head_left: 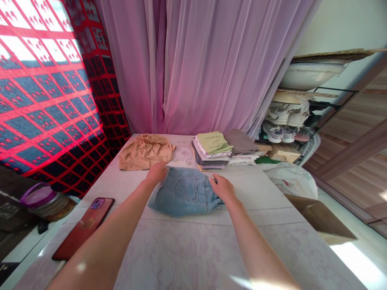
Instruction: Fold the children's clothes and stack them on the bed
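A pair of light blue denim shorts point(187, 191), folded over with a back pocket facing up, lies in the middle of the table. My left hand point(157, 173) grips its upper left edge, fingers closed over the cloth. At the opposite end, my right hand point(222, 187) holds the waistband side between thumb and fingers. Beyond my left hand rest tan shorts point(146, 152) with a gathered waist, spread out and wrinkled. Behind the denim stands a stack of folded clothes point(211, 151), a light green garment on top. Beside it is a folded grey-brown garment point(240, 141) over white cloth.
A phone in a red case point(84, 227) lies at the table's left edge. Past that edge stands a jar with a purple lid point(39, 195). On the right are a cardboard box point(320, 217) and a rack with shoes point(279, 131). Purple curtains point(205, 68) hang behind the table.
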Motion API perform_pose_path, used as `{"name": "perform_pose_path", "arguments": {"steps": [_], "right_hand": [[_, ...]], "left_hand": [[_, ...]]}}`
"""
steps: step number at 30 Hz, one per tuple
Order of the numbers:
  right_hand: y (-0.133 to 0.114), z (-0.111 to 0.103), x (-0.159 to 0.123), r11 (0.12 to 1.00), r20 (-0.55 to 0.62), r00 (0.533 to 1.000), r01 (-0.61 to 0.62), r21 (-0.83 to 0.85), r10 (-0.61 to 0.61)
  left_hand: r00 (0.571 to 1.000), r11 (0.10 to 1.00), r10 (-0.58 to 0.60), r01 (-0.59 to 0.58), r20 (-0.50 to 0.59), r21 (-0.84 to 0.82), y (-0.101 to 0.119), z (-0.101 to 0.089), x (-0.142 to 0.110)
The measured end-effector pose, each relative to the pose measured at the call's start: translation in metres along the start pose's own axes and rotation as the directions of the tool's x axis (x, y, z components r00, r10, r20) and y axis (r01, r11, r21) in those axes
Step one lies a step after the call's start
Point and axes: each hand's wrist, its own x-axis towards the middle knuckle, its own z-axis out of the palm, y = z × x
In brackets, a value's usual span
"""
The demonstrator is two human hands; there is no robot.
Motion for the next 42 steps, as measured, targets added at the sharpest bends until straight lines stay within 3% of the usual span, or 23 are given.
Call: {"name": "perform_pose_path", "arguments": {"steps": [4,8,12,16,18,21,24,28,30,32,34,35,39,42], "right_hand": [[0.010,0.007,0.005,0.986,-0.125,0.984,0.141,0.089,-0.129],[0.006,0.007,0.011,0.973,-0.232,0.952,0.222,0.065,-0.202],[0.003,0.007,0.011,0.979,-0.175,0.965,0.201,0.026,-0.194],[0.002,0.002,0.006,0.978,-0.085,0.974,0.207,-0.025,-0.208],[0.000,-0.001,0.006,0.975,-0.082,0.972,0.217,-0.050,-0.221],[-0.003,-0.002,0.011,0.977,-0.127,0.969,0.208,-0.039,-0.211],[-0.001,0.003,0.016,0.990,-0.108,0.985,0.133,-0.046,-0.138],[-0.007,0.006,0.009,0.997,-0.110,0.992,0.052,-0.050,-0.057],[-0.021,0.005,0.001,0.991,-0.204,0.970,0.128,-0.045,-0.134],[-0.040,0.006,-0.008,0.946,-0.270,0.907,0.316,-0.068,-0.322],[-0.056,0.013,-0.014,0.879,-0.202,0.856,0.464,-0.107,-0.476],[-0.061,0.019,-0.016,0.871,-0.140,0.860,0.477,-0.119,-0.490],[-0.061,0.048,-0.012,0.918,0.062,0.930,0.367,-0.152,-0.362],[-0.057,0.054,-0.007,0.927,0.111,0.939,0.339,-0.157,-0.325]], "left_hand": [[0.995,0.997,0.062,-0.065,0.073,0.050,0.001,-0.008,0.018],[0.997,0.993,0.009,-0.017,0.076,0.116,-0.002,-0.015,0.022],[0.996,0.987,-0.054,0.043,0.066,0.158,-0.001,-0.013,0.018],[0.999,0.981,-0.041,0.046,-0.033,0.187,0.013,-0.003,0.001],[0.994,0.979,0.087,-0.072,-0.071,0.189,0.021,0.005,-0.012],[0.965,0.956,0.263,-0.260,0.002,0.133,0.030,0.021,-0.034],[0.981,0.980,0.160,-0.171,0.109,0.100,0.030,0.035,-0.047],[0.988,0.988,0.096,-0.109,0.124,0.110,0.029,0.043,-0.051],[0.988,0.983,0.123,-0.134,0.090,0.125,0.030,0.044,-0.051],[0.988,0.978,0.151,-0.155,0.041,0.137,0.031,0.045,-0.051],[0.986,0.976,0.168,-0.167,0.000,0.139,0.031,0.046,-0.051],[0.986,0.977,0.166,-0.164,-0.003,0.135,0.030,0.047,-0.052],[0.987,0.982,0.132,-0.142,0.087,0.124,0.028,0.048,-0.050],[0.984,0.985,0.122,-0.136,0.134,0.104,0.029,0.049,-0.046]]}}
